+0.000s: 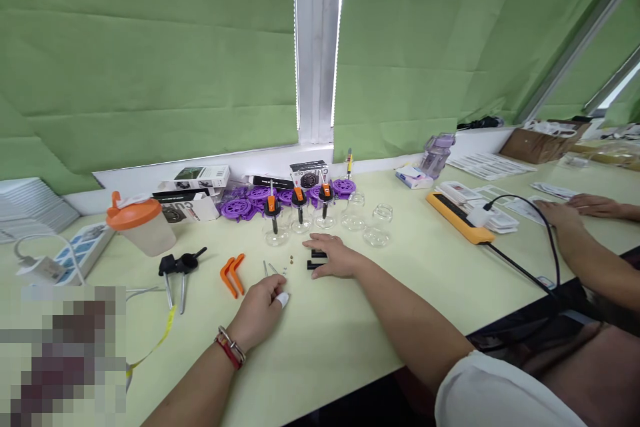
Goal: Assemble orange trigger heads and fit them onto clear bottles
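My left hand (pixel 260 310) rests on the table with its fingers curled, a white cover on one fingertip. Whatever it may pinch is hidden. Just beyond its fingertips lie thin metal rods (pixel 271 268) and tiny metal pieces (pixel 285 271); small brass-coloured pieces (pixel 291 260) are close by. My right hand (pixel 337 259) has its fingers spread around black plastic pieces (pixel 315 265), touching or nearly touching them. Two bent orange handles (pixel 231 275) lie left of my left hand. Behind stand clear glass jars (pixel 376 235), three topped with black-and-orange grinder mechanisms (pixel 299 197).
Purple plastic discs (pixel 236 208) and printed boxes (pixel 203 177) line the wall. At left are an orange-lidded cup (pixel 145 227), black clamp-like parts (pixel 183 263) and a power strip (pixel 83 250). A yellow-orange power strip (pixel 457 217) and another person's hands (pixel 560 215) are at right.
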A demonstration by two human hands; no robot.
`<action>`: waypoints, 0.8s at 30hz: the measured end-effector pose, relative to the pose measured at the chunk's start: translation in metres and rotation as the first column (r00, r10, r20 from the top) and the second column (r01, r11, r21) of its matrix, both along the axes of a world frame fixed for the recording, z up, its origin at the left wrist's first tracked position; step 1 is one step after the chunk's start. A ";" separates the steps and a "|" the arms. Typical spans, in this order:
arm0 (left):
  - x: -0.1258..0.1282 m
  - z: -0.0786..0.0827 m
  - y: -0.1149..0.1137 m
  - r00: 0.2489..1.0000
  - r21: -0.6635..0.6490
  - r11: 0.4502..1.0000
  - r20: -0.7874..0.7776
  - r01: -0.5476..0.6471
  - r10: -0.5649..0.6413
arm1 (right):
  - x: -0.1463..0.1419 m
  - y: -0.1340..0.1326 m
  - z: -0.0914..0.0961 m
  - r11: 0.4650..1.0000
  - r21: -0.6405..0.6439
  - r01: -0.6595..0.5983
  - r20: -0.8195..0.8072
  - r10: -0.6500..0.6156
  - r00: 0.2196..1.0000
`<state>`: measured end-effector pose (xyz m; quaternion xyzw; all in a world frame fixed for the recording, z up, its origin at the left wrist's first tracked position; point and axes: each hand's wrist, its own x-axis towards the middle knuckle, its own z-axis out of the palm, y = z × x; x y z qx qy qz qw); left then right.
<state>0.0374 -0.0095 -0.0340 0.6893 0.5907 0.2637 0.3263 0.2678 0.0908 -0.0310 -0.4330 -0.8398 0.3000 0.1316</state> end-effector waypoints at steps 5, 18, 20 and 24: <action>0.000 -0.001 0.001 1.000 -0.016 1.000 -0.016 0.007 -0.007 | 0.009 0.007 -0.004 1.000 0.020 0.006 -0.060 -0.005 0.998; 0.001 -0.001 -0.002 1.000 -0.021 1.000 -0.024 0.009 -0.010 | 0.009 0.013 -0.017 0.996 0.089 0.008 -0.102 0.002 0.995; 0.000 -0.001 -0.001 1.000 -0.023 1.000 -0.023 0.007 -0.008 | 0.009 0.014 -0.018 0.996 0.091 0.008 -0.112 0.002 0.994; 0.000 0.000 -0.002 1.000 -0.024 1.000 -0.028 0.004 -0.005 | 0.012 0.014 -0.018 0.997 0.079 0.001 -0.158 0.011 0.987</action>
